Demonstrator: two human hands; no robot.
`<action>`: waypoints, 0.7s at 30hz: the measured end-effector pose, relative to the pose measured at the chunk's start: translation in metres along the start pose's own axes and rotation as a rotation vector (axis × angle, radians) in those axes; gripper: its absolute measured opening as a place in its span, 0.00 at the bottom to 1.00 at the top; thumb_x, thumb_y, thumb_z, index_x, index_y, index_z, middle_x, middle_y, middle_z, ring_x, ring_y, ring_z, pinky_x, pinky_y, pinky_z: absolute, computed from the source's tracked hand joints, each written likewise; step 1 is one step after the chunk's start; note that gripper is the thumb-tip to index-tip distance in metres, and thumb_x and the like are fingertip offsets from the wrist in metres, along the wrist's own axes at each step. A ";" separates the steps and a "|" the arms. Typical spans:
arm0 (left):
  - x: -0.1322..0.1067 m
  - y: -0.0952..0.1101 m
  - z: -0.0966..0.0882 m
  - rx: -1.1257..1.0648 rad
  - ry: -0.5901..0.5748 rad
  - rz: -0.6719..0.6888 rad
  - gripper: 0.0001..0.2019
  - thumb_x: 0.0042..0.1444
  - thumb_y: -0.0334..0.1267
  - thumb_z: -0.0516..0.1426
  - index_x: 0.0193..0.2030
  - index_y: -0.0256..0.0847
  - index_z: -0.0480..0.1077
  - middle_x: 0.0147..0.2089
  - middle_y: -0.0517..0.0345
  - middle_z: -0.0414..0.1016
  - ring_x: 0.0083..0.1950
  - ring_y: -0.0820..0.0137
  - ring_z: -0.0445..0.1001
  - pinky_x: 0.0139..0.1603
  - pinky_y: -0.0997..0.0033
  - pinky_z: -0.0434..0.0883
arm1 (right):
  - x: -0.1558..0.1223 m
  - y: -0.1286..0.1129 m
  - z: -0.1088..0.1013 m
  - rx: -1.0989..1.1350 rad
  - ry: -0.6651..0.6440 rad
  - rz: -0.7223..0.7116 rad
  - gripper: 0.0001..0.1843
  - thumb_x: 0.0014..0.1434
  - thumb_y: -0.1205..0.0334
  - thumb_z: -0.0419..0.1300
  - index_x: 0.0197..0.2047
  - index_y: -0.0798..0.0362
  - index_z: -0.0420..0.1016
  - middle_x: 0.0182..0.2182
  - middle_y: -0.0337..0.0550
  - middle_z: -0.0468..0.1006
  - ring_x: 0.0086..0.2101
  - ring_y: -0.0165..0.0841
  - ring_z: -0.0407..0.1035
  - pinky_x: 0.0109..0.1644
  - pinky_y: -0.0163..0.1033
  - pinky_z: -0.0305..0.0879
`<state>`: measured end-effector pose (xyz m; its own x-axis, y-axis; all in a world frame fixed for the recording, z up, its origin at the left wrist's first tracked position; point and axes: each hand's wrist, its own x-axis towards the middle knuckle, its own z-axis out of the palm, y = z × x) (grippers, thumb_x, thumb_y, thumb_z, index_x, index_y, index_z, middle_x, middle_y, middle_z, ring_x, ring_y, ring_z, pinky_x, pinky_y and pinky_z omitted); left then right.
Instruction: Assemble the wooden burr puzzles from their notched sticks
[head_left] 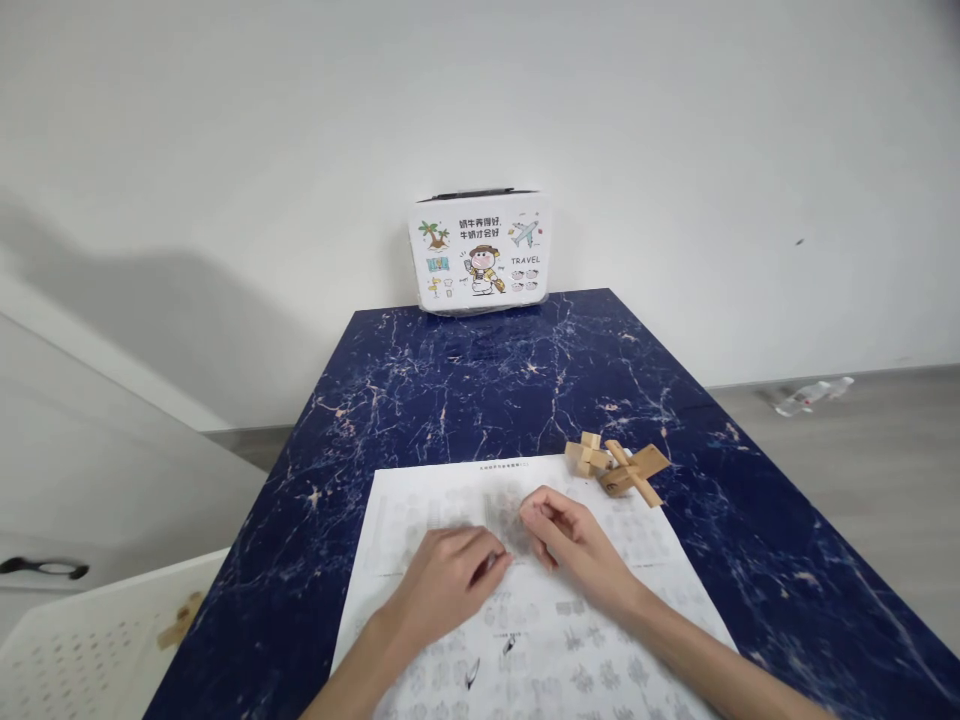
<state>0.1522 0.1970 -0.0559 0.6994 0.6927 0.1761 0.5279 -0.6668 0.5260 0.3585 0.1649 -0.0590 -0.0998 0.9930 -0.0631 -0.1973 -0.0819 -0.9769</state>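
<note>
My left hand (448, 582) and my right hand (571, 540) rest close together on a white printed sheet (540, 640) spread over the dark blue marbled table (480, 390). Both hands have the fingers curled and pinched toward each other. Whatever sits between the fingertips is too small and blurred to name. Two small wooden puzzle assemblies (619, 466) lie at the sheet's upper right corner, a short way beyond my right hand.
A white carton with cartoon travel drawings (480, 252) stands at the table's far edge against the wall. A white perforated basket (82, 650) holding a wooden piece sits lower left. A plastic bottle (810, 396) lies on the floor at the right.
</note>
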 end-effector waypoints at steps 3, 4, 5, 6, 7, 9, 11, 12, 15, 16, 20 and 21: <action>-0.001 0.001 0.000 0.118 -0.041 0.072 0.13 0.71 0.39 0.55 0.33 0.42 0.71 0.27 0.60 0.73 0.29 0.66 0.74 0.34 0.67 0.67 | 0.001 -0.001 0.000 0.006 0.014 -0.001 0.24 0.66 0.38 0.64 0.35 0.51 0.71 0.18 0.31 0.65 0.20 0.27 0.56 0.27 0.36 0.52; -0.001 0.002 0.000 0.135 -0.043 0.077 0.13 0.71 0.38 0.55 0.33 0.41 0.70 0.27 0.60 0.73 0.29 0.66 0.74 0.34 0.67 0.68 | 0.001 -0.001 0.000 0.013 0.012 0.000 0.23 0.66 0.38 0.63 0.35 0.51 0.71 0.18 0.31 0.65 0.20 0.27 0.56 0.27 0.36 0.52; 0.000 0.002 -0.001 0.146 -0.043 0.079 0.13 0.71 0.38 0.55 0.33 0.41 0.70 0.27 0.60 0.73 0.29 0.66 0.74 0.33 0.66 0.68 | 0.002 -0.001 0.000 0.019 0.009 0.003 0.23 0.66 0.38 0.63 0.36 0.51 0.71 0.19 0.31 0.65 0.20 0.27 0.56 0.26 0.36 0.52; 0.000 0.002 -0.001 0.155 -0.042 0.083 0.13 0.71 0.38 0.54 0.33 0.41 0.70 0.27 0.60 0.74 0.29 0.66 0.74 0.33 0.66 0.68 | 0.002 -0.001 0.000 0.023 0.007 0.005 0.23 0.67 0.38 0.62 0.37 0.50 0.71 0.19 0.31 0.65 0.20 0.27 0.56 0.26 0.36 0.51; 0.000 0.003 -0.002 0.164 -0.042 0.088 0.13 0.71 0.38 0.54 0.33 0.41 0.70 0.27 0.60 0.74 0.29 0.66 0.75 0.32 0.66 0.68 | 0.002 -0.001 0.000 0.025 0.005 0.008 0.23 0.67 0.38 0.62 0.37 0.50 0.71 0.19 0.31 0.65 0.20 0.27 0.56 0.26 0.35 0.51; 0.000 0.003 -0.002 0.177 -0.045 0.102 0.13 0.72 0.37 0.54 0.34 0.41 0.71 0.28 0.60 0.75 0.30 0.66 0.75 0.33 0.66 0.68 | 0.002 -0.002 0.000 0.027 0.005 0.010 0.23 0.67 0.38 0.62 0.37 0.51 0.71 0.20 0.31 0.65 0.20 0.27 0.56 0.26 0.35 0.51; -0.001 0.003 -0.002 0.181 -0.041 0.112 0.12 0.72 0.37 0.54 0.34 0.41 0.71 0.28 0.60 0.75 0.30 0.65 0.76 0.33 0.65 0.69 | 0.002 -0.002 0.000 0.030 0.009 0.008 0.23 0.67 0.38 0.62 0.37 0.51 0.71 0.20 0.31 0.65 0.20 0.27 0.56 0.26 0.35 0.51; -0.001 0.003 -0.002 0.176 -0.033 0.112 0.12 0.71 0.37 0.54 0.34 0.41 0.71 0.28 0.60 0.75 0.30 0.65 0.76 0.33 0.65 0.69 | 0.002 -0.002 0.000 0.031 0.008 0.008 0.23 0.67 0.38 0.62 0.37 0.51 0.71 0.20 0.31 0.65 0.20 0.27 0.56 0.26 0.35 0.52; -0.001 0.003 -0.002 0.149 -0.003 0.109 0.12 0.70 0.37 0.55 0.33 0.42 0.71 0.28 0.60 0.75 0.29 0.66 0.75 0.32 0.66 0.68 | 0.003 -0.001 -0.001 0.039 0.010 0.007 0.23 0.67 0.38 0.62 0.37 0.50 0.70 0.19 0.31 0.65 0.20 0.27 0.56 0.26 0.35 0.52; -0.001 0.003 -0.002 0.143 0.003 0.110 0.12 0.70 0.36 0.55 0.33 0.42 0.71 0.28 0.60 0.75 0.29 0.67 0.75 0.32 0.66 0.69 | 0.003 0.000 -0.001 0.043 0.010 0.007 0.23 0.67 0.38 0.62 0.37 0.50 0.70 0.19 0.31 0.65 0.20 0.27 0.56 0.26 0.35 0.52; -0.001 0.004 -0.003 0.164 -0.007 0.116 0.12 0.71 0.37 0.55 0.34 0.42 0.71 0.27 0.60 0.75 0.29 0.67 0.75 0.32 0.66 0.69 | 0.002 0.001 -0.002 0.056 0.010 0.007 0.22 0.67 0.39 0.62 0.38 0.50 0.71 0.20 0.31 0.65 0.20 0.27 0.56 0.26 0.35 0.52; 0.000 0.004 -0.003 0.167 -0.012 0.115 0.12 0.71 0.37 0.55 0.34 0.42 0.71 0.27 0.60 0.75 0.29 0.67 0.75 0.32 0.66 0.69 | 0.002 0.001 -0.002 0.058 0.011 0.007 0.22 0.67 0.39 0.62 0.38 0.50 0.71 0.20 0.31 0.65 0.20 0.27 0.56 0.26 0.35 0.51</action>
<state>0.1525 0.1949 -0.0516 0.7649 0.6064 0.2171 0.5159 -0.7786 0.3573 0.3603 0.1673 -0.0611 -0.0906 0.9932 -0.0726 -0.2532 -0.0935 -0.9629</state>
